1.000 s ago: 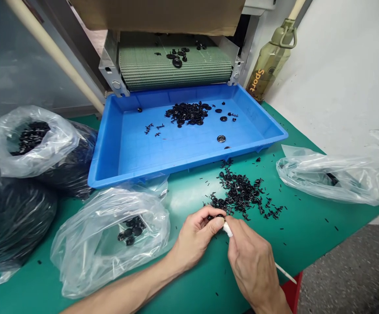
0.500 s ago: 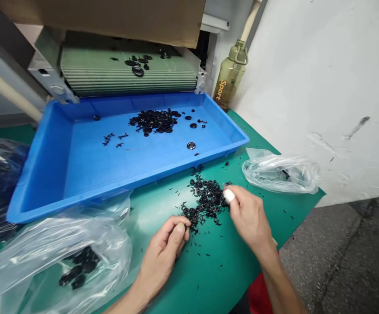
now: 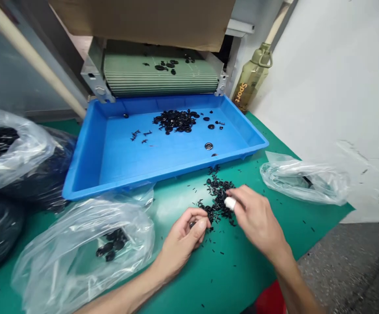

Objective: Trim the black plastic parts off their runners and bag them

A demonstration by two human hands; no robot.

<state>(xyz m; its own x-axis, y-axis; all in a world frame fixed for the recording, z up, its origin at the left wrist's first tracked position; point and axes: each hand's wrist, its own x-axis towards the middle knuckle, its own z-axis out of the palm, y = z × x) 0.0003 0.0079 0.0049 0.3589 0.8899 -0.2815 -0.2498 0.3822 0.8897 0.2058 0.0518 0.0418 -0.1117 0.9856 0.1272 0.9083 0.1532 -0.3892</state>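
Note:
A pile of small black parts [image 3: 220, 196] lies on the green table [image 3: 222, 279], in front of the blue tray. My left hand [image 3: 187, 231] is at the pile's left edge, fingers curled round a small dark piece, mostly hidden. Over the pile's right side is my right hand [image 3: 253, 213], its thumb wrapped in white and its fingertips among the parts. Thumb and fingers there are bent with a gap between them; whether they pinch a piece is too small to tell.
A blue tray [image 3: 133, 176] holds black discs and sprues below a green conveyor [image 3: 160, 83]. Clear bags [image 3: 87, 261] with black parts lie left, another bag [image 3: 307, 181] right. A bottle [image 3: 251, 78] stands behind the tray.
The view has turned left, so the scene sits further right and more of the filled bags shows. My right thumb and fingers have spread apart somewhat. My left hand stays curled.

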